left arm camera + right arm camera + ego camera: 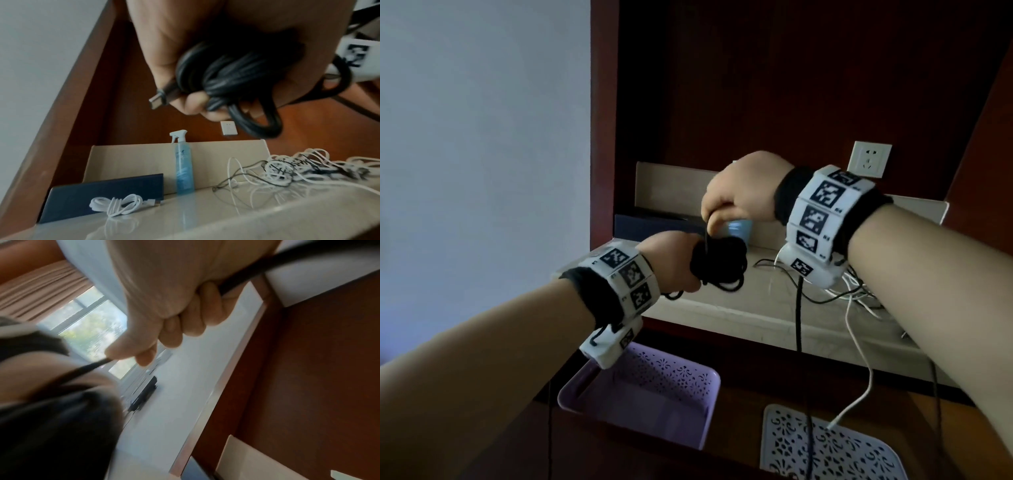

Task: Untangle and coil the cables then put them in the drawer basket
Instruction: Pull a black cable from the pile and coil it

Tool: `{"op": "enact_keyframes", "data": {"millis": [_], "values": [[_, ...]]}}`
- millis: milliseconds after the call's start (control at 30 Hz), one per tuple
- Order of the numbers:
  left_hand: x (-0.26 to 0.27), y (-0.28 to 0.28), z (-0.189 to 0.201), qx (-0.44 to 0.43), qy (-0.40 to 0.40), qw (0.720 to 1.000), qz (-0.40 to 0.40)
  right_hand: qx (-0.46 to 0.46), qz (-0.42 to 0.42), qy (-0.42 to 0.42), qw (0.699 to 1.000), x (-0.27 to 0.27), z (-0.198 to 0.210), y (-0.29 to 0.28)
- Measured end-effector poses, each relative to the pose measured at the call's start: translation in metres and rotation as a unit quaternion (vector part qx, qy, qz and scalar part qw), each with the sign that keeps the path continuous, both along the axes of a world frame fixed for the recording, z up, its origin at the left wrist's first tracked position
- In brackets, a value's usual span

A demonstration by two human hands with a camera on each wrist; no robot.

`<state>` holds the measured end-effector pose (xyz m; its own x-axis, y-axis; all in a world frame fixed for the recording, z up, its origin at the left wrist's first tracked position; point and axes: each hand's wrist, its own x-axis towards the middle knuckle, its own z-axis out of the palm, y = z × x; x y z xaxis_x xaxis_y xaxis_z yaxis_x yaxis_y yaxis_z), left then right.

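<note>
nothing here reads clearly to me: the wristbands [822, 212] on my arms carry black-and-white coded squares with tiny blurred marks, and the spray bottle [183, 164] label is too blurred.

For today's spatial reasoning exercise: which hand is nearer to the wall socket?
Right. The right hand is raised just left of the wall socket; the left hand is lower and further left, gripping the black cable bundle.

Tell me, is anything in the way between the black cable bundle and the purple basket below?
Nothing visible blocks it. The left hand holds the black cable bundle above the counter edge, and the purple basket sits open below. The right hand pinches the cable's free strand.
</note>
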<state>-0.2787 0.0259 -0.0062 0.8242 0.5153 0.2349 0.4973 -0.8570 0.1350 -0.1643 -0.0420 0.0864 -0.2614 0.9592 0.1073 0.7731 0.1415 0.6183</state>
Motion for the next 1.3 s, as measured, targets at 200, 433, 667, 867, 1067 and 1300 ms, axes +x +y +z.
{"op": "enact_keyframes", "data": {"millis": [200,433,667,867,1067,1300], "values": [[-0.008,-0.014,-0.009,-0.086,-0.076,0.99,-0.087,0.046,-0.076,0.173,0.981,0.035,-0.007,0.004],[-0.009,0.002,0.007,-0.072,-0.193,0.977,-0.046,0.117,-0.148,0.33,0.925,0.046,-0.05,0.005],[0.005,0.032,0.017,-0.256,-0.398,0.879,0.062,0.089,-0.136,0.224,0.961,0.017,-0.076,0.009],[0.017,0.054,0.004,-0.215,-0.329,0.907,0.152,0.094,-0.064,-0.018,0.993,0.005,-0.081,-0.01],[0.031,0.02,0.001,-0.06,-0.084,0.993,0.06,0.124,0.018,-0.075,0.989,-0.008,-0.043,-0.023],[0.026,-0.015,-0.009,-0.05,0.019,0.997,-0.053,0.074,0.012,-0.012,0.997,0.004,-0.015,-0.025]]}}
